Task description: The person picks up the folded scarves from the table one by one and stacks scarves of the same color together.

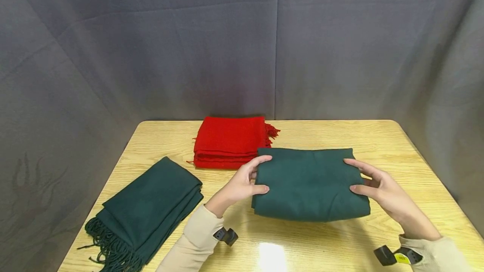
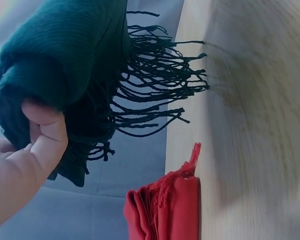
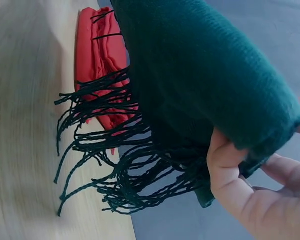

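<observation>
Between both hands hangs a folded dark green scarf (image 1: 310, 186), raised over the right half of the table. My left hand (image 1: 243, 181) grips its left end, thumb on the near face. At the opposite end my right hand (image 1: 383, 190) pinches the layers between thumb and fingers. The wrist views show fringe (image 2: 155, 75) dangling from the scarf's underside, above the wood. In the right wrist view the thumb (image 3: 225, 165) presses against the folded edge. Behind the held scarf, a folded red scarf (image 1: 230, 139) lies at the back of the table.
Another folded dark green scarf (image 1: 151, 209) lies slantwise at the table's left, its fringe (image 1: 113, 244) toward the near left corner. The pale wooden table (image 1: 408, 171) has rounded far corners. Grey cloth (image 1: 211, 53) hangs behind the table and along its sides.
</observation>
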Tool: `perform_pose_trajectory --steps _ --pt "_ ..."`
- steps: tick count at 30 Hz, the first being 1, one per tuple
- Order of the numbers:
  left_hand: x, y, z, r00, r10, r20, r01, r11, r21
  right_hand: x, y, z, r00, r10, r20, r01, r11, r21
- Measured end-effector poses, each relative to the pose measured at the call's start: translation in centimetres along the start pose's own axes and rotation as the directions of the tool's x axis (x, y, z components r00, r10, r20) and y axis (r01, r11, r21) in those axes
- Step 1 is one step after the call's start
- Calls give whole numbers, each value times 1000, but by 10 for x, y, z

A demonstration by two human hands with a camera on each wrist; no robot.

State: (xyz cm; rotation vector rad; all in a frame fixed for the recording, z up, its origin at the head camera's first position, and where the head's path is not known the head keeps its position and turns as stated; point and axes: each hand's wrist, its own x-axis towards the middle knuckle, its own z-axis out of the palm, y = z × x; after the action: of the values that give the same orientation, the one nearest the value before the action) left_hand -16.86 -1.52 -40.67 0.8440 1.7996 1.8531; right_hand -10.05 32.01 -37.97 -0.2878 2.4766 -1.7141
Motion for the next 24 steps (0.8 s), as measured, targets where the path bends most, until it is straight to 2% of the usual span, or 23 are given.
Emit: perform_pose_trajectory --steps 10,18,24 --pt "-17 -5 -5 999 -51 14 51 999 -4 -1 5 15 999 -20 35 19 1000 23" --pt "-27 -7 -6 995 -100 30 99 994 43 -2 12 20 996 -32 79 24 995 95" --pt "-33 -13 -8 990 -127 59 127 992 7 -3 18 25 994 -29 108 12 988 151"
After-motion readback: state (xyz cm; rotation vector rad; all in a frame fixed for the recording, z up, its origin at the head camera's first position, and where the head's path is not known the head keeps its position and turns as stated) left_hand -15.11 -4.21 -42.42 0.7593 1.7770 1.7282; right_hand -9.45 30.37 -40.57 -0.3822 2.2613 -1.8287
